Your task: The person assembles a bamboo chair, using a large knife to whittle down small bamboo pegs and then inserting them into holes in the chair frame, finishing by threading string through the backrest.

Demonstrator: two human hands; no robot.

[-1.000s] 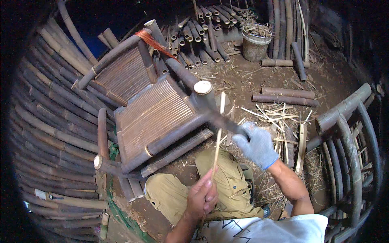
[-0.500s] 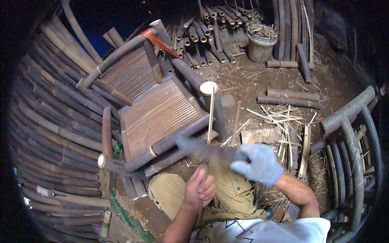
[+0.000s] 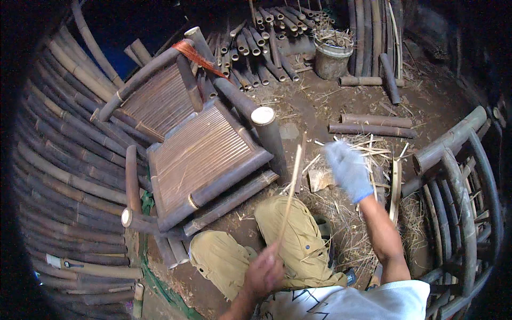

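Observation:
My bare left hand (image 3: 265, 273) is closed around the lower part of a thin bamboo strip (image 3: 288, 210), which slants up and to the right over my knee. Motion blurs that hand a little. My right hand, in a grey glove (image 3: 349, 169), is stretched forward over the heap of split strips, beside a short pale wooden block (image 3: 320, 180). The glove's fingers are smeared by motion, and I cannot make out anything in them. A bamboo chair (image 3: 205, 154) with a slatted seat stands ahead on the left.
Bamboo poles (image 3: 69, 176) line the left side. Cut tubes (image 3: 256, 45) are stacked at the back near a bucket of shavings (image 3: 333, 56). Two dark bamboo lengths (image 3: 373, 129) lie beyond the strips (image 3: 376, 146). A bamboo frame (image 3: 461, 213) stands at right.
My left hand and the strip have come down, with the strip now away from the chair post. My right hand has swung forward and right; the dark, blurred blade-like tool it held no longer shows.

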